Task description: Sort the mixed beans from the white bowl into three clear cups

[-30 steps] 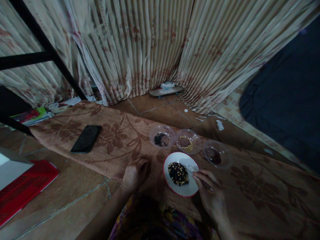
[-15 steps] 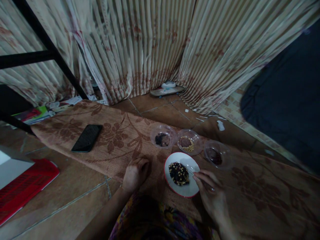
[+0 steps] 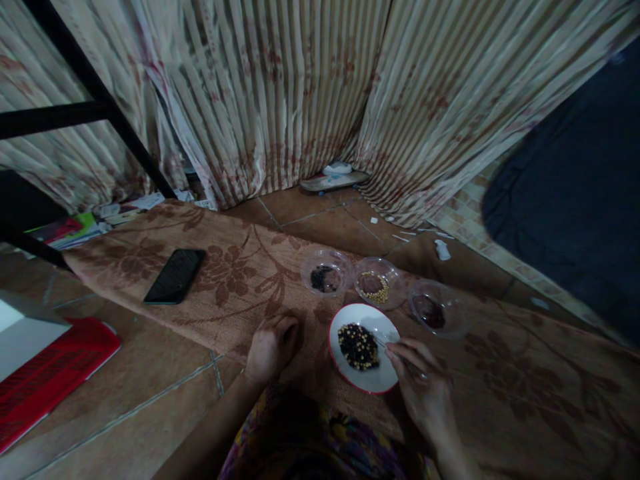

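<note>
My right hand (image 3: pixel 423 380) pinches a thin silvery metal utensil (image 3: pixel 381 344) at the right rim of a white bowl (image 3: pixel 383 380) with a red edge. Its tip points at a heap of mixed dark and pale yellow beans (image 3: pixel 358 347) in the bowl; I cannot tell whether it is tweezers or a spoon. Left of the bowl, my left hand (image 3: pixel 270 350) rests on the cloth, fingers curled in and nothing seen in them. Beyond the bowl stand three clear plastic cups: one with black beans (image 3: pixel 323 279), one with yellow beans (image 3: pixel 377 290), one with dark reddish beans (image 3: pixel 434 313).
A patterned brown cloth (image 3: pixel 230 313) covers the narrow table. A black phone (image 3: pixel 175 277) lies on its left part. On the floor are a red and white box (image 3: pixel 55 373), a skateboard (image 3: pixel 334 181) by the striped curtain (image 3: pixel 300 100), and white scraps (image 3: pixel 442 250).
Almost nothing differs. Both hands, the utensil and the bowl hold nearly the same places, with only a very slight shift of the view.
</note>
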`<action>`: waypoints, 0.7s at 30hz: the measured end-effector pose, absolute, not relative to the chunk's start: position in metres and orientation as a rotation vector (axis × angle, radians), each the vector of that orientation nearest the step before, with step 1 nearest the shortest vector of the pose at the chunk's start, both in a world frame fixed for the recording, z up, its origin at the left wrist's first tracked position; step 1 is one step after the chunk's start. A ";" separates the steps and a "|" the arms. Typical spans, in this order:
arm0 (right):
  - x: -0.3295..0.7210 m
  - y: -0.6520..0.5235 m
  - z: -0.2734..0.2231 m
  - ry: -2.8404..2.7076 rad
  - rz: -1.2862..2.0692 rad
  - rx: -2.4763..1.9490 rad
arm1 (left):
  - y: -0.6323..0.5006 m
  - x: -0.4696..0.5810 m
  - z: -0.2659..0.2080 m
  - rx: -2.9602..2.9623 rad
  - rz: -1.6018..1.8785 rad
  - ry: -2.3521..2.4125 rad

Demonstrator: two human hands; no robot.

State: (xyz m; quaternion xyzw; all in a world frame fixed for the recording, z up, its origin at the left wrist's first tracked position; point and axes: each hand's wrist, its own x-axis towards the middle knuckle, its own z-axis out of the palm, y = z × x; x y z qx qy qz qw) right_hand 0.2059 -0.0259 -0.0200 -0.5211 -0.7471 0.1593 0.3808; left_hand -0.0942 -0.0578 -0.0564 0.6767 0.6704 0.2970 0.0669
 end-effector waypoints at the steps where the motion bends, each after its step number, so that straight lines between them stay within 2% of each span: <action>1: 0.206 -0.026 -0.020 -1.908 0.400 -1.333 | -0.058 -0.094 -0.056 2.035 0.893 2.022; 15: 0.206 -0.024 -0.022 -1.842 0.441 -1.399 | -0.058 -0.093 -0.054 2.028 0.909 2.030; 21: 0.198 -0.017 -0.007 -1.731 0.485 -1.394 | -0.059 -0.093 -0.054 2.033 0.914 2.035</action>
